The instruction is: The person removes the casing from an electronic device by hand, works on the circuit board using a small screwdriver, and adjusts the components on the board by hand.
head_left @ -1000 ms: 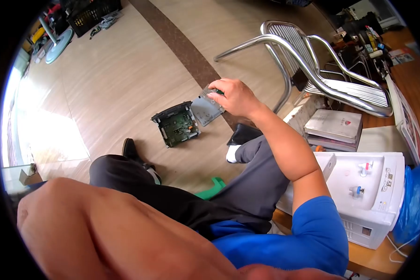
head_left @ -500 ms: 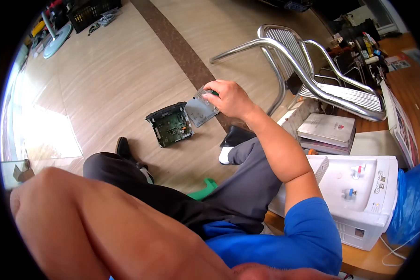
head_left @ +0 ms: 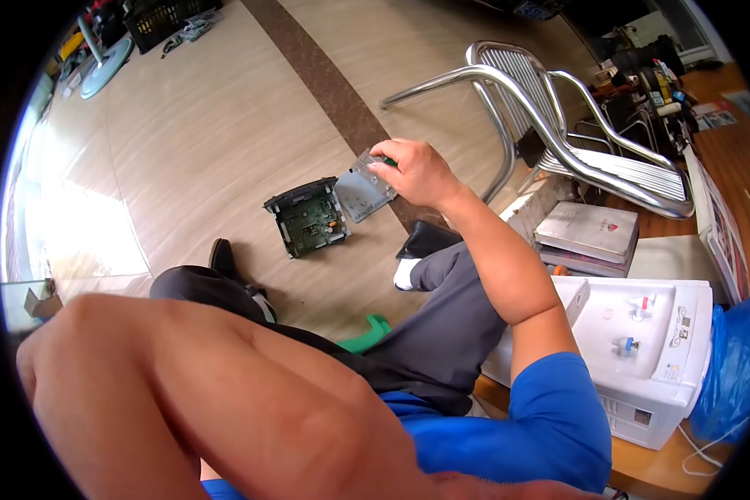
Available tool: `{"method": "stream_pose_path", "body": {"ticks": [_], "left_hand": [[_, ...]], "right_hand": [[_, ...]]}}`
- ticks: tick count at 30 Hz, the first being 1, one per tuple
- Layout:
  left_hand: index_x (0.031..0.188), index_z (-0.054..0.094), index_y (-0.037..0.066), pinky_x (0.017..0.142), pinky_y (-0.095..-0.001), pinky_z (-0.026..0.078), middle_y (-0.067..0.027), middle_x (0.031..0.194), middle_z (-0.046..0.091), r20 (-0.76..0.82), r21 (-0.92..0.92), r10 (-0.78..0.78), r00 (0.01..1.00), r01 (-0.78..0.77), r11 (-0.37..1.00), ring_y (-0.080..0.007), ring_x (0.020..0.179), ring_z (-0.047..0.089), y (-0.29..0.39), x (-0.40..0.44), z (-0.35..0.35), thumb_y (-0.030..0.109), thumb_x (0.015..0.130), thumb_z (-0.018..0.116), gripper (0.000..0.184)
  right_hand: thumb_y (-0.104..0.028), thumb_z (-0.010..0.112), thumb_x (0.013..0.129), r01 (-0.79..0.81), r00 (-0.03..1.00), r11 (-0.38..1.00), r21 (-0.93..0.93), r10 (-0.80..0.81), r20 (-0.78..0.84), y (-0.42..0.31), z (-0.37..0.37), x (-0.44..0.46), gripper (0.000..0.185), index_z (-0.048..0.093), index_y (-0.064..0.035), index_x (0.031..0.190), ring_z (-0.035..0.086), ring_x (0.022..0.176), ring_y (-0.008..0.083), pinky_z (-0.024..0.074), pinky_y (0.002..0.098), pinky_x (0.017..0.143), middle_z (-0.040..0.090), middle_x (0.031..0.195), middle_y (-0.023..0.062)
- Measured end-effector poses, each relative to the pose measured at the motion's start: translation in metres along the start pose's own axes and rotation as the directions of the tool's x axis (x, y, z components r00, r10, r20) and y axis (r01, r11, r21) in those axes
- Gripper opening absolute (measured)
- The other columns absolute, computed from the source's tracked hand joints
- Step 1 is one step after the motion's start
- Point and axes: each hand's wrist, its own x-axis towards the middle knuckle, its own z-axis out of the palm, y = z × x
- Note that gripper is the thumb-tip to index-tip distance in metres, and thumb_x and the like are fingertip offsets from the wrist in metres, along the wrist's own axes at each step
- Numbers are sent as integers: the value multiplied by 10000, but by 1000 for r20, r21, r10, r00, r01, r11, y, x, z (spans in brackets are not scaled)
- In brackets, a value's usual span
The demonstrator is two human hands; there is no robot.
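My right hand (head_left: 418,173) is low over the floor ahead, with thumb and fingers curled together. A small bit of green shows at its fingers, but I cannot make out what it is. Under and beside the fingers lies a flat grey plate (head_left: 360,198) with small parts scattered on it, and a clear plastic piece at its far edge. Left of the plate stands an open electronic unit (head_left: 311,221), its green circuit board exposed inside a dark frame. My left arm (head_left: 192,358) is bent across the bottom of the view, and its hand is out of sight.
A shiny metal chair (head_left: 550,125) lies tipped to the right. Nearer are stacked books (head_left: 587,225) and a white water dispenser (head_left: 633,333) beside a blue plastic bag (head_left: 733,367). A green object (head_left: 365,335) shows between my legs. A black crate (head_left: 162,23) stands far left.
The whole view has shifted slightly. My right hand stays over the grey plate with its fingers still curled, and the electronic unit keeps its place.
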Motion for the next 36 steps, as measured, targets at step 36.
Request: {"method": "stream_pose_path", "body": {"ticks": [36], "left_hand": [[632, 682, 38, 616, -290, 580, -99, 728, 676, 263, 223, -301, 917, 245, 944, -194, 651, 683, 10, 27, -14, 118, 729, 843, 204]], "right_hand": [[-233, 691, 850, 10, 1000, 1000, -4, -10, -12, 1, 2, 0, 221, 664, -50, 971, 651, 822, 361, 525, 434, 716, 672, 887, 164]]}}
